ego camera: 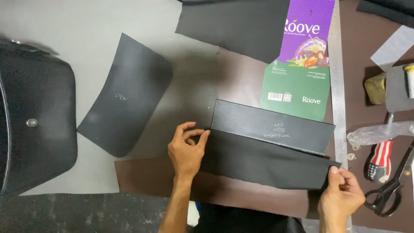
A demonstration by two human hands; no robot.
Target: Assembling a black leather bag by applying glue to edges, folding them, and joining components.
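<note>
Between left hand [186, 149], right hand [341, 193], black sheet [263, 162]

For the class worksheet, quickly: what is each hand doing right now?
Left hand: closed, pinching the left edge of the long black rectangular sheet.
Right hand: closed, pinching the same sheet's right corner.

The long black rectangular leather strip [267, 162] lay before me on the worktop [86, 26], a black curved leather panel [125, 95] to its left, black-handled scissors [390, 187] right.
</note>
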